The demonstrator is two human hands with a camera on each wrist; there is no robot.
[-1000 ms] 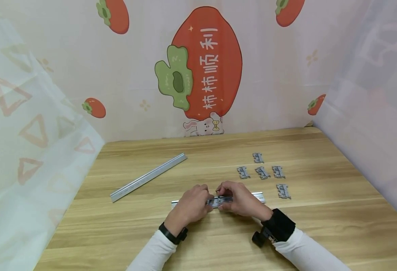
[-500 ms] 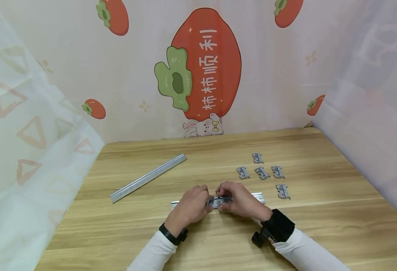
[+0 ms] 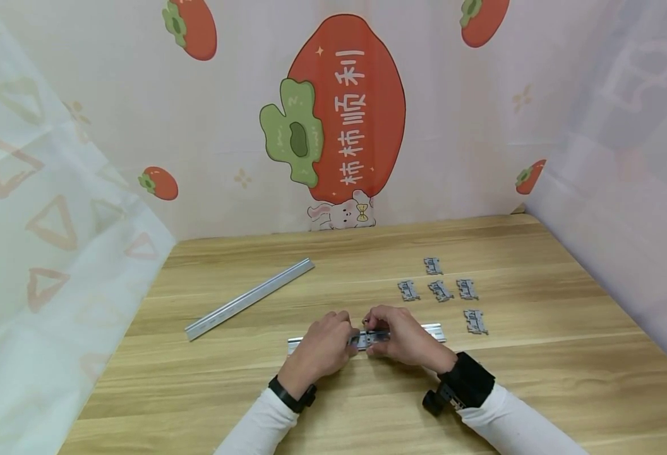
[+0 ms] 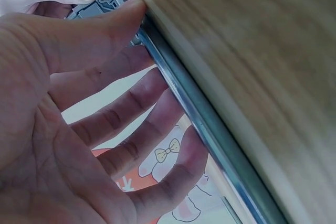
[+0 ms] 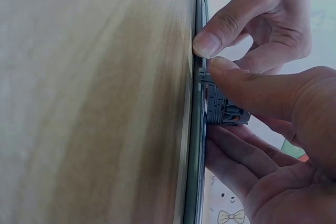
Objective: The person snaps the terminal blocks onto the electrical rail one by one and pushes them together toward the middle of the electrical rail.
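Observation:
A metal DIN rail (image 3: 433, 332) lies crosswise near the front middle of the table. My left hand (image 3: 324, 344) grips it left of centre, thumb on the near edge and fingertips along the far edge in the left wrist view. Just right of it, my right hand (image 3: 398, 335) pinches a grey terminal block (image 5: 226, 111) against the rail, thumb on the near side and fingers beyond. Both thumbs are close together in the right wrist view. The right fingers partly cover the block, and the hands hide much of the rail's middle.
Several loose grey terminal blocks, one of them nearest the front (image 3: 475, 321), lie to the right behind the rail. A second metal rail (image 3: 249, 299) lies slantwise at the back left. A printed curtain (image 3: 231, 114) stands behind the table, with pale sheets at both sides.
Almost nothing differs: both hands stay in place at the rail with the terminal block. The head view has shifted very slightly.

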